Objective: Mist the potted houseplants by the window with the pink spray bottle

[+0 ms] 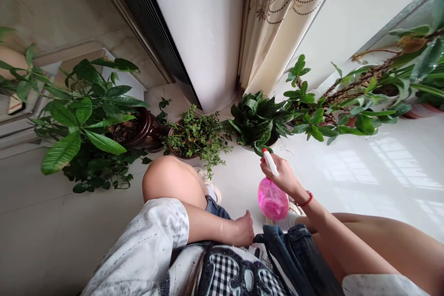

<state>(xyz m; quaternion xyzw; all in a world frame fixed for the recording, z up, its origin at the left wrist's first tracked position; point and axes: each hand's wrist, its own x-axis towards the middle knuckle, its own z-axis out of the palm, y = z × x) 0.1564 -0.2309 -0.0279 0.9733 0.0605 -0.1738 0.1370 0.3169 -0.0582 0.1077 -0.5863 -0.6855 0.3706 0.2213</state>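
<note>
My right hand [281,173] grips a spray bottle by its neck. The bottle has a clear pink body [273,199] and a white head with a red nozzle [269,162]. Its nozzle points at a pot plant with broad dark green leaves [260,118], just beyond my hand. My left hand [244,230] is curled closed in front of my lap, against my shirt, and no object shows in it; part of its fingers is hidden.
A small-leaved bushy plant [196,136] and a larger plant in a brown glazed pot [147,132] stand to the left. Long-stemmed plants [347,97] spread to the right. Behind are a tall white appliance [204,32] and a patterned curtain [277,23]. Pale tiles [312,162] cover the floor.
</note>
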